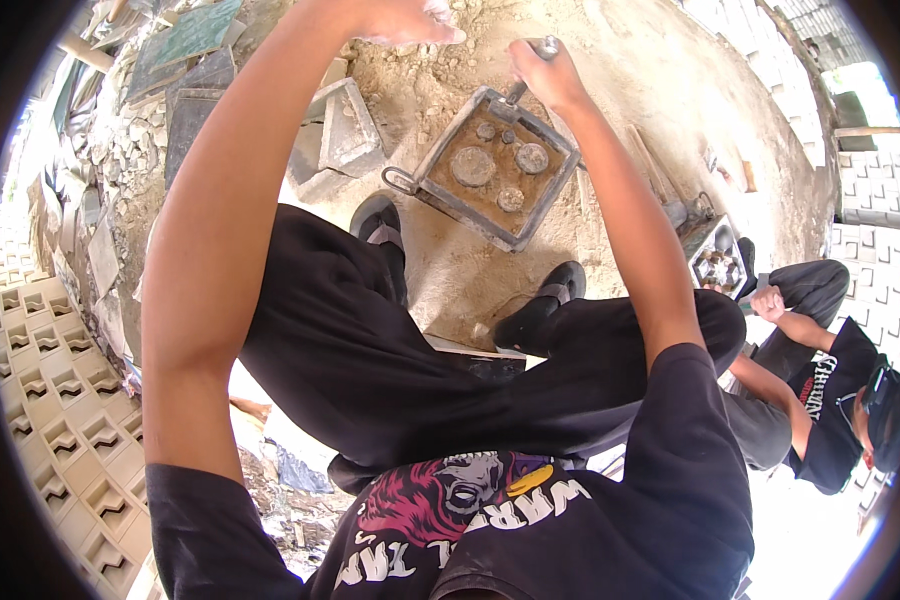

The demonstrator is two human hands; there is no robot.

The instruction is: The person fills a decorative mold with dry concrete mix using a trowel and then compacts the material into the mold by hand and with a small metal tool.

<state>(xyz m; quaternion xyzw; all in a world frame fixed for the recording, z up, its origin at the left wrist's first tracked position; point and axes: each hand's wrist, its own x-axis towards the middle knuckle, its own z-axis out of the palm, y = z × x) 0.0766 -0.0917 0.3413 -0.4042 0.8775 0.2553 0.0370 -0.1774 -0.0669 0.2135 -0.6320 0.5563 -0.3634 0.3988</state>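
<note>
In front of my feet lies a square metal frame (553,205) packed with brown sand (495,193). Several round grey discs sit in the sand, the largest disc (472,166) left of the middle. A ring handle (400,180) sticks out at the frame's left corner. My right hand (552,78) is closed round a dark rod-like tool (515,94) with a rounded metal top; its lower end meets the frame's far corner. Beyond the frame, my left hand (402,20) is raised, whitened with powder, its fingers apart and partly cut off by the upper edge.
Grey slabs (350,128) and rubble (135,150) lie to the left. Loose soil (480,60) spreads beyond the frame. At right, long-handled tools (660,175) lie near another frame (722,262) holding round shapes, beside a seated co-worker (820,400). My feet flank the frame's near side.
</note>
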